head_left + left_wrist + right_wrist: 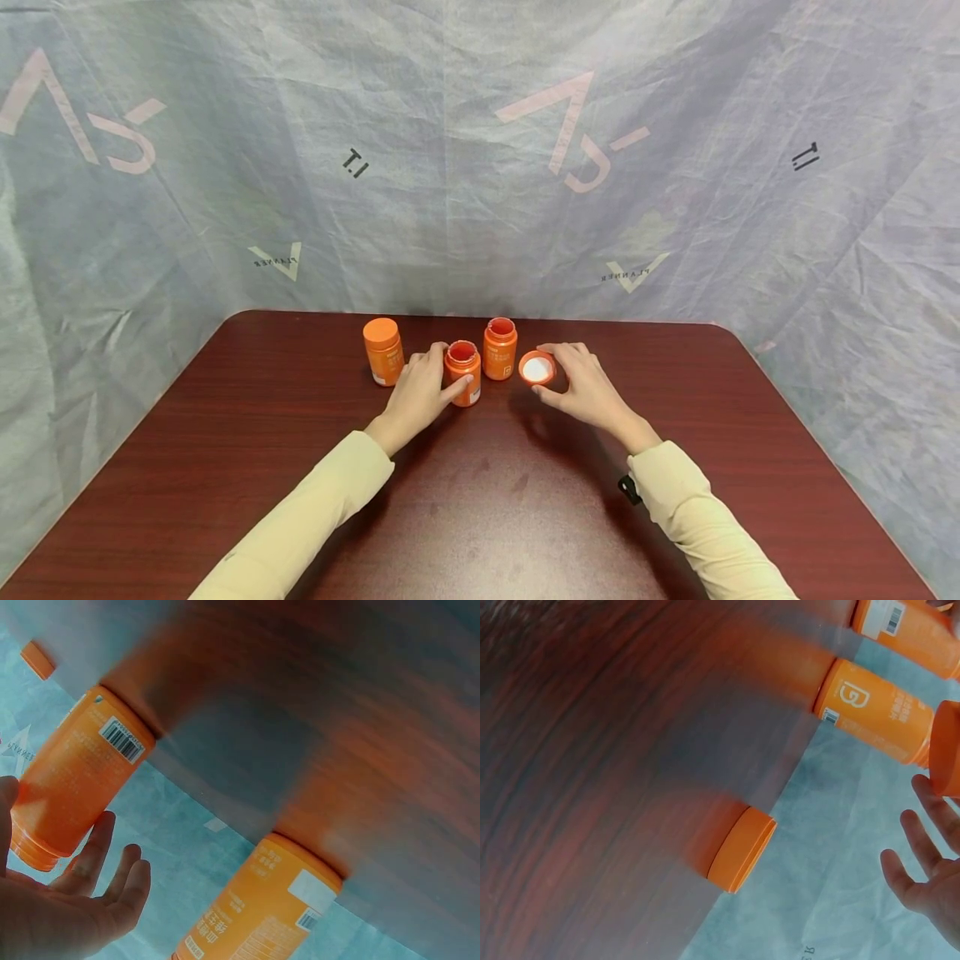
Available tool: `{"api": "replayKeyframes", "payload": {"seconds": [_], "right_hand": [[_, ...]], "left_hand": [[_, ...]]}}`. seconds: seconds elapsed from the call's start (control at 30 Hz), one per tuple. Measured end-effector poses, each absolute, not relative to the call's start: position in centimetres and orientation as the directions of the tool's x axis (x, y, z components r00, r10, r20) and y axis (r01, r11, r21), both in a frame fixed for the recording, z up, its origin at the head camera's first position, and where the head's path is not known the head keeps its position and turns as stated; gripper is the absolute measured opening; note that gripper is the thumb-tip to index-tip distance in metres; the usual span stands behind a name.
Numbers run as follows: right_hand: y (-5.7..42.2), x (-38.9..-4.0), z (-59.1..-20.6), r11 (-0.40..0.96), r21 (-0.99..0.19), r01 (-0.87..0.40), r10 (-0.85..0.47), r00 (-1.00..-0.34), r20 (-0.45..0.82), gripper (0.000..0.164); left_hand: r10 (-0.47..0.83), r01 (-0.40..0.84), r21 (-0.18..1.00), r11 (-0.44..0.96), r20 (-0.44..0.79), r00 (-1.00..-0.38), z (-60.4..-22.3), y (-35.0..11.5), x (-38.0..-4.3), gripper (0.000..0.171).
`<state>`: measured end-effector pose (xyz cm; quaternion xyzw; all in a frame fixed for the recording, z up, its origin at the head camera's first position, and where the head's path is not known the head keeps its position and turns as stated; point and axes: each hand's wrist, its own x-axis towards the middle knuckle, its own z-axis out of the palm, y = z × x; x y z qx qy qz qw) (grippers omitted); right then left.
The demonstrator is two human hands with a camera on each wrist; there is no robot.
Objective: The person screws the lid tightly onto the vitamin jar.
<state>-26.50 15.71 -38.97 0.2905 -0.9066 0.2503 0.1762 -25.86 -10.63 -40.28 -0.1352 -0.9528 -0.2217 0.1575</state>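
My left hand (422, 385) grips an orange bottle (468, 390) with an open red-rimmed mouth, standing upright on the table; the left wrist view shows its barcode side (82, 761). Between thumb and fingers, my right hand (588, 390) holds an orange lid (537, 369), its white inside facing up, above the table. Just behind and right of the gripped bottle stands a second uncapped orange bottle (499, 354). To the left of my left hand is an orange bottle with its lid on (384, 354).
Another orange lid (741, 850) lies on the table in the right wrist view; my right hand seems to hide it from the head view. The dark red-brown table (480, 517) ends at a grey fabric backdrop (450, 208).
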Motion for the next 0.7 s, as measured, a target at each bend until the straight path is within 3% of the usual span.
{"api": "replayKeyframes", "payload": {"seconds": [0.7], "right_hand": [[15.5, -26.2, -39.1, 0.667, -0.410, -0.623, -0.424, -0.769, 0.479, 0.057]], "left_hand": [[0.257, 0.384, 0.431, 0.817, 0.325, -0.910, -40.3, -9.5, -24.5, 0.058]]}}
